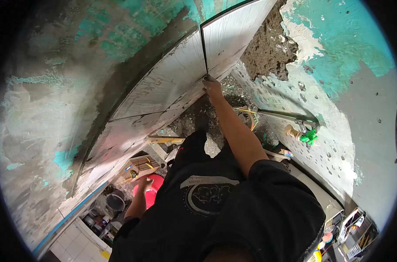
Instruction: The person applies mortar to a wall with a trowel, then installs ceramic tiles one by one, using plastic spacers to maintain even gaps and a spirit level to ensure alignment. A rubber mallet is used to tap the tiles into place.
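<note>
My right hand reaches to the wall at the lower end of the dark gap between two large pale tiles. Its fingers are closed at the lower edge, and what they pinch there is too small to make out. The upright right-hand tile stands slightly proud of the neighbouring tile, which carries grey smears. My left hand hangs low by my side, over a red tub. Its fingers look apart, and I see nothing in them.
A wooden crate sits beside the tub, with a dark bucket further left. Rubble and a yellow hose lie by my feet. Against the pitted right wall is a ledge holding a bright green item. A cluttered rack stands lower right.
</note>
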`<state>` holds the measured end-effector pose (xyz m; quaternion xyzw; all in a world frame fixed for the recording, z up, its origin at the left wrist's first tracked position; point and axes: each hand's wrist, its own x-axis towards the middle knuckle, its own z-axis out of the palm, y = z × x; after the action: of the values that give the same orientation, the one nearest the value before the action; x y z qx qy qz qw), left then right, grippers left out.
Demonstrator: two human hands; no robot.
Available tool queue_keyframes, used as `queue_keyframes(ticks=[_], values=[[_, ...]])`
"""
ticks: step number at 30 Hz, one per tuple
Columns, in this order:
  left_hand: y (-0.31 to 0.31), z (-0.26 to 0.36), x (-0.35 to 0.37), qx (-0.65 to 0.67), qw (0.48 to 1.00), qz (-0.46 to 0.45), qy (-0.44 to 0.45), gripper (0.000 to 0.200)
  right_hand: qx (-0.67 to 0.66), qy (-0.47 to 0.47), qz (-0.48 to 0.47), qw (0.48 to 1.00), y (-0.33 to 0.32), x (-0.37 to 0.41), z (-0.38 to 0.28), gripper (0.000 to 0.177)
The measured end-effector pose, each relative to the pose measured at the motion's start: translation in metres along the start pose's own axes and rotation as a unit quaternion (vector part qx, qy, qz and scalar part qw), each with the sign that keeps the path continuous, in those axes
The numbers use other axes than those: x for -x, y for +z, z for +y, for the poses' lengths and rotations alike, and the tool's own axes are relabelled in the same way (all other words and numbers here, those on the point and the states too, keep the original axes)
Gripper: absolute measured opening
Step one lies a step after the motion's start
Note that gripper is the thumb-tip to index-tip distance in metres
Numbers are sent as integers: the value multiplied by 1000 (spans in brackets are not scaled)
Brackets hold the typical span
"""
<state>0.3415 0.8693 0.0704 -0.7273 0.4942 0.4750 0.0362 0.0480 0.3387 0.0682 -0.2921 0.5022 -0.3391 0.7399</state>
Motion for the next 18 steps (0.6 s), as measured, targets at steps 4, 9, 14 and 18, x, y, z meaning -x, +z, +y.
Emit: queue_keyframes(ticks=[4, 9, 14, 18], values=[[-30, 15, -4, 34, 995, -34, -84, 31, 12, 27, 2, 1000, 9, -3, -7, 51], [-83, 39, -47, 46, 999, -17, 3, 28, 101, -20, 1, 995, 0, -28, 20, 49], [-107, 52, -62, 51, 998, -19, 37, 28, 204, -36, 59, 976, 11, -21, 13, 45], [-113, 43, -58, 45, 998, -33, 3, 29, 347, -163, 177, 907, 29, -18, 25, 46]])
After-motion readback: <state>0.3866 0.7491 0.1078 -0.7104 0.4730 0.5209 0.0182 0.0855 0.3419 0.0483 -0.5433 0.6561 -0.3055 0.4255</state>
